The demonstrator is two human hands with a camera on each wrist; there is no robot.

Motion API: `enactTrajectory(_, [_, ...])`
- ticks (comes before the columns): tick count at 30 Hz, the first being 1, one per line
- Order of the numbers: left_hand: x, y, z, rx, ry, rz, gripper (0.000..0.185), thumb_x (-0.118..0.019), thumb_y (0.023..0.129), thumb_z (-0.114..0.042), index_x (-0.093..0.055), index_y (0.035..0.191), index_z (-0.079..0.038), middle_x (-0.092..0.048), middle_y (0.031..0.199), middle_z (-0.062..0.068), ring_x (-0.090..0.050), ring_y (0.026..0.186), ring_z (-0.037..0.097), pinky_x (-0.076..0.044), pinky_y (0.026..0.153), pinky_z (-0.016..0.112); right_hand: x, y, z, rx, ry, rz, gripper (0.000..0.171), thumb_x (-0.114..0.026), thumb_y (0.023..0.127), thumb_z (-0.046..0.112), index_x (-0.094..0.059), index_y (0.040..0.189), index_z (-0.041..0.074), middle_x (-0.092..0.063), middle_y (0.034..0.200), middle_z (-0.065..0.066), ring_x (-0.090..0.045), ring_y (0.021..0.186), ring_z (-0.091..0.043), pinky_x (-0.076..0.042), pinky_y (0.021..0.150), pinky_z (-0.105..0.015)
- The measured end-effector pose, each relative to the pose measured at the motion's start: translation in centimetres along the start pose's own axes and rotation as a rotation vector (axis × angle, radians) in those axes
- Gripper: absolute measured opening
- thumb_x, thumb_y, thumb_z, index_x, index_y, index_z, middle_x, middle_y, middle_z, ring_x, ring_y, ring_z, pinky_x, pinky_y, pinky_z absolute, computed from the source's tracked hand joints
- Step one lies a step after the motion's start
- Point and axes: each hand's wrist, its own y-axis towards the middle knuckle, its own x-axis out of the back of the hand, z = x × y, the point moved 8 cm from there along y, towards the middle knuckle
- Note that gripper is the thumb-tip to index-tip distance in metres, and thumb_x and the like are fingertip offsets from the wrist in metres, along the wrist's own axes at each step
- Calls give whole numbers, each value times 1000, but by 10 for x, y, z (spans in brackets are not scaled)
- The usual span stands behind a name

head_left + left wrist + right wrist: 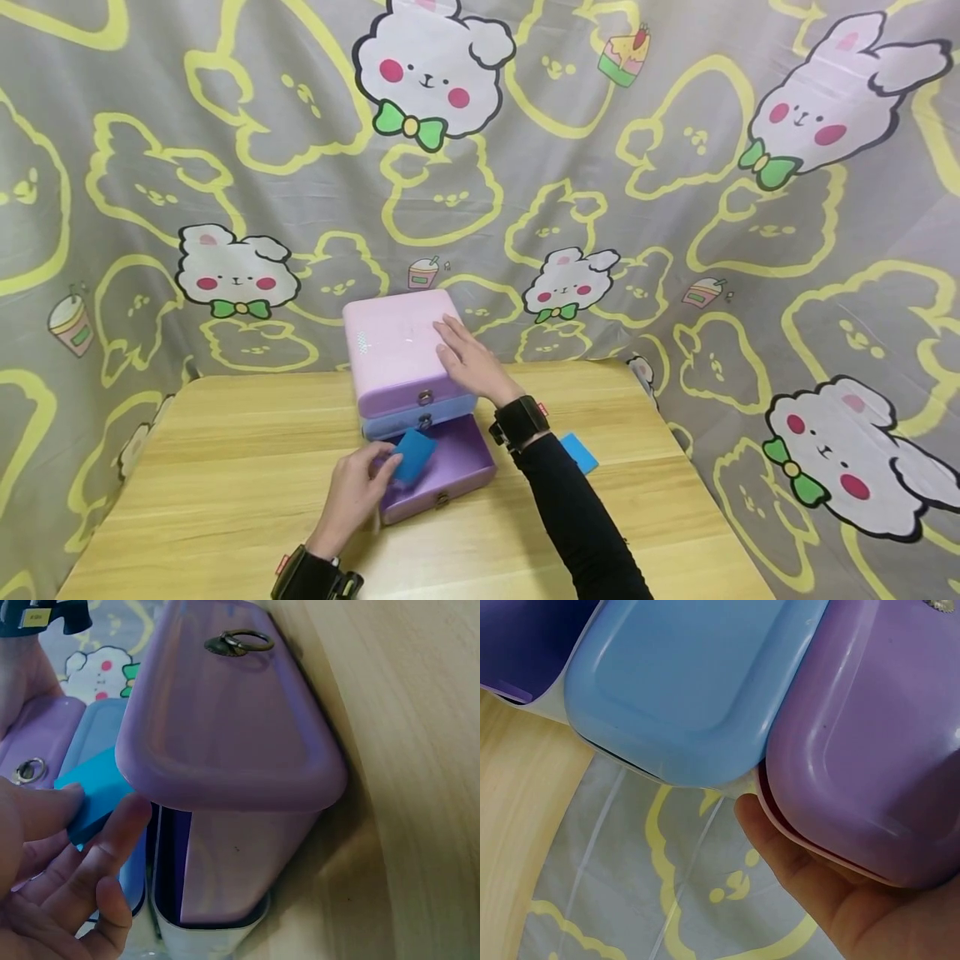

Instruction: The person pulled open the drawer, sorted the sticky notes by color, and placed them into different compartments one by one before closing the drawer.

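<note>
A small three-tier drawer box (pixel 393 346) stands on the table, pink on top, with its purple bottom drawer (pixel 467 454) pulled out. Over that drawer my left hand (pixel 351 493) pinches a flat blue rectangular piece (pixel 415 456) between thumb and fingers. The left wrist view shows the same blue piece (pixel 101 791) close to the drawer's front edge. My right hand (pixel 477 367) rests on the right side of the box top with its fingers extended. Beside the upper purple drawer (pixel 885 742), in the right wrist view, a digit lies along the box wall. The blue middle drawer (pixel 697 682) is closed.
A second blue rectangular piece (pixel 580 452) lies on the wooden table (pixel 247 450), to the right of the box by my right forearm. Behind the table hangs a grey curtain (pixel 450 200) printed with rabbits. Metal ring pulls (pixel 247 641) are on the drawer fronts.
</note>
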Motion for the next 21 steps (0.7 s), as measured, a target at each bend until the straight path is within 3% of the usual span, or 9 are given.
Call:
enactTrajectory(4, [-6, 3, 0, -4, 47, 27, 9, -76, 87, -4, -75, 96, -4, -74, 77, 3, -58, 63, -1, -50, 58, 18, -1, -1, -1, -4, 3, 9, 56, -32, 107, 44, -29, 161, 27, -17, 173, 2, -23, 158, -24, -27, 122, -65])
enactTrajectory(10, [-15, 3, 1, -27, 112, 68, 6, -75, 88, -4, -76, 94, -4, -75, 81, 4, -64, 69, 5, -52, 62, 22, -3, -2, -4, -2, -2, 11, 56, -32, 107, 43, -30, 161, 26, -17, 173, 2, -24, 158, -26, -28, 121, -65])
enactTrajectory(16, [-24, 5, 5, -11, 151, 117, 9, -71, 92, -5, -77, 98, -4, -78, 95, 9, -72, 82, 18, -58, 71, 33, -1, -1, -2, -6, -8, 8, 56, -32, 108, 43, -29, 161, 27, -17, 172, 3, -24, 158, -25, -28, 122, -64])
enactTrajectory(21, [-30, 5, 7, -28, 195, 156, 9, -71, 92, -5, -77, 99, -4, -79, 97, 10, -75, 91, 26, -61, 79, 42, 0, 0, -1, 0, -7, 3, 56, -32, 107, 43, -30, 161, 27, -17, 172, 3, -25, 158, -25, -29, 122, -63])
